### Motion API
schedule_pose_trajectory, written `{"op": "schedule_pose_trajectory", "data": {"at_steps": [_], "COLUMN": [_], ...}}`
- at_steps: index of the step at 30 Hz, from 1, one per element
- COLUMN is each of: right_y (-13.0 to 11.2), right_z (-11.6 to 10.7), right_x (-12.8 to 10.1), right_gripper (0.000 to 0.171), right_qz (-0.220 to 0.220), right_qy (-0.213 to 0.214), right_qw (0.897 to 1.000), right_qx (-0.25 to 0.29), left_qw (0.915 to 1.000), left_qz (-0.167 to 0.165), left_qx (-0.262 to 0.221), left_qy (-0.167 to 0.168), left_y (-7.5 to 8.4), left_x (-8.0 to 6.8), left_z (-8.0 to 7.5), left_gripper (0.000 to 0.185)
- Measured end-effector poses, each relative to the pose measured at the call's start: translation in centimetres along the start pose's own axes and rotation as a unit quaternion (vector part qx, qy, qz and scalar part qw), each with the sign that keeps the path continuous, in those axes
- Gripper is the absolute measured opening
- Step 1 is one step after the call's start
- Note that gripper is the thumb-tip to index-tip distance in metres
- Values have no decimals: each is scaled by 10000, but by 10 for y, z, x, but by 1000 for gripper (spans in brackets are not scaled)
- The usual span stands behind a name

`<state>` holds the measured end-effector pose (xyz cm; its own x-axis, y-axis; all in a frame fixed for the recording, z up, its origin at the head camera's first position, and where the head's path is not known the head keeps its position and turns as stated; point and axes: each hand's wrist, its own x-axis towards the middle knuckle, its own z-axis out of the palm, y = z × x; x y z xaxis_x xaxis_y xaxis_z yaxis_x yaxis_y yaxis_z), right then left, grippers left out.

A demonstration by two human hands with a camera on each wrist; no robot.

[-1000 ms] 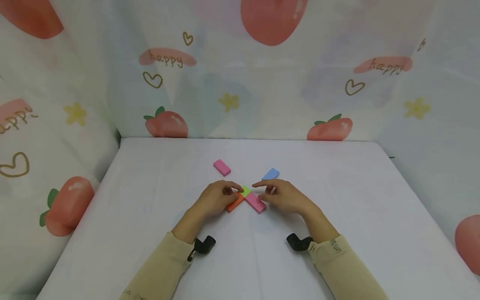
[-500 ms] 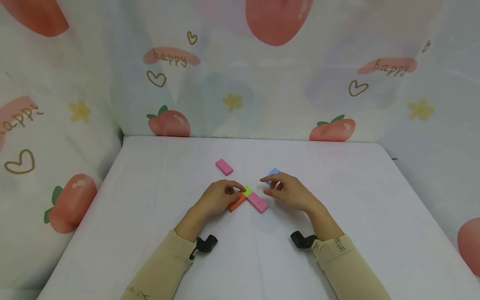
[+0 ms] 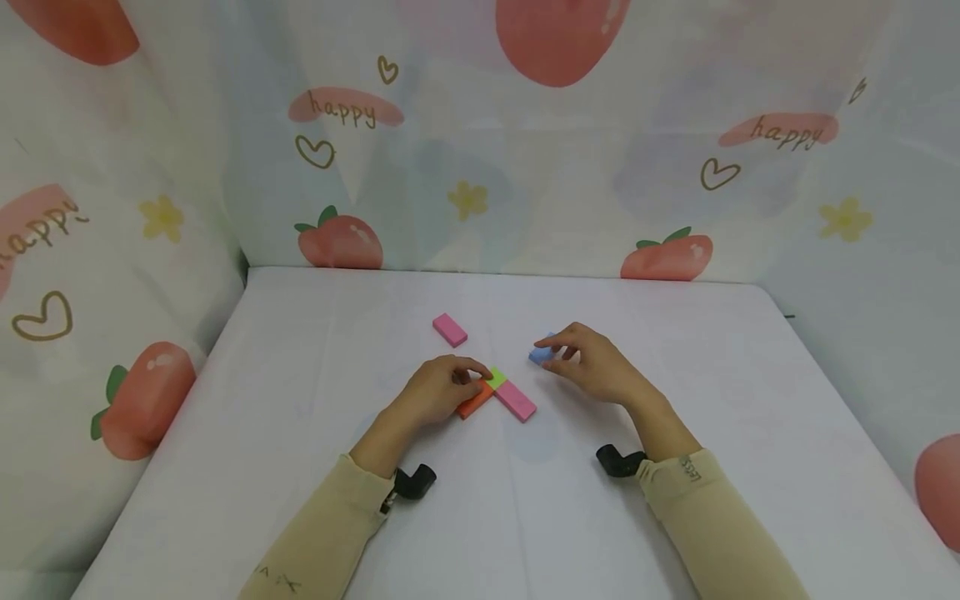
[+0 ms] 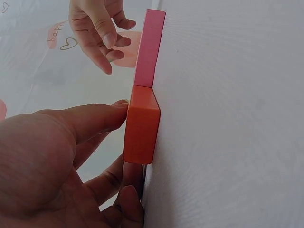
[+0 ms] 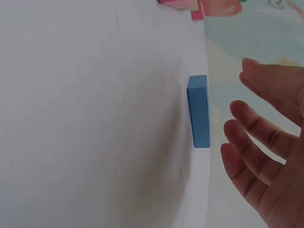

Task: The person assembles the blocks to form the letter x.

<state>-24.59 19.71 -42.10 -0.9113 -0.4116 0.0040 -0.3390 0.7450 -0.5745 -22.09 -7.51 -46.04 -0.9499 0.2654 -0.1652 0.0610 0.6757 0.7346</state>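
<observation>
Head view: the left hand rests on the white table with its fingers curled onto the orange block, thumb and fingertips pressed against its sides. That block lies flat, touching a green block at its far end, and a pink block lies just beside it on the right, so the three meet in an angled cluster near the table's middle. A second pink block lies alone farther back, well apart from the cluster.

The right hand hovers over the blue block, which lies flat on the table to the right of the cluster and behind it. Its fingers are loosely spread and bent downward, with the block partly hidden beneath them.

In the left wrist view, the fingers touch the orange block's edge, with the near pink block butting its far end; the right hand shows beyond.

In the right wrist view, the blue block lies bare on the cloth and the right hand's fingers are straight and apart, near the block but clear of it, grasping nothing.

Both sleeves are tan, and a strawberry-print curtain hangs behind the table
</observation>
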Motion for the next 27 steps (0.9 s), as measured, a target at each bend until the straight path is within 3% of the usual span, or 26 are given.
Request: {"op": "schedule_pose_trajectory", "data": {"at_steps": [17,27], "right_y": [15,19], "right_z": [-5,-7], "right_x": [13,26], "right_gripper": [36,38], "right_qz": [-141,-314], "right_qy": [-81,-439], "right_qw": [9987,9968], "right_qx": [-483,-588], "left_qw": [9998,9998], "left_qz": [165,96], "left_qx": [88,145], "left_qy": [-6,19], "left_y": [-1,-2], "left_x": [1,3], "left_z": [0,0], "left_gripper": [17,17]}}
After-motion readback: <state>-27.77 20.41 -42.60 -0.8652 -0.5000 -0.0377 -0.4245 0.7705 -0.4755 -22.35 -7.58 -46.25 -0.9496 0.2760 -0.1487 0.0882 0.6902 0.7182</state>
